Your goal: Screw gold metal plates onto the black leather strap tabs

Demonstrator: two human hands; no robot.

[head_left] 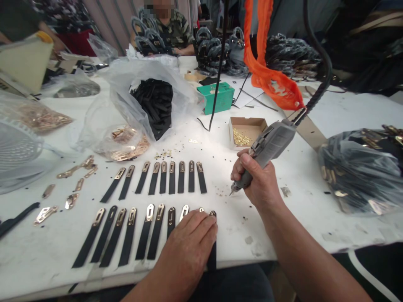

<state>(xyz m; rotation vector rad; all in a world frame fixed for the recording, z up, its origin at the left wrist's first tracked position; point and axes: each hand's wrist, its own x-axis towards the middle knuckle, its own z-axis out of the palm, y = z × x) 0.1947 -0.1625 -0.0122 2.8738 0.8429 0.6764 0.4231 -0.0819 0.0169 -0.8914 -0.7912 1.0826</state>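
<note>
My right hand [260, 180] is wrapped round a grey electric screwdriver [267, 149], its tip pointing down just above the white table [283, 218]. My left hand [189, 243] lies flat, fingers together and stretched, pressing on the rightmost black straps of the near row [126, 235]. Each strap carries a gold metal plate at its far end. A second row of black straps with gold plates [163, 178] lies farther back.
A small cardboard box of gold screws [244, 132] sits behind the tool. Clear bags hold black straps [154, 105] and gold plates [126, 144]. Loose gold plates [72, 184] lie at left, a dark bag [359, 167] at right. Another person sits at the far side.
</note>
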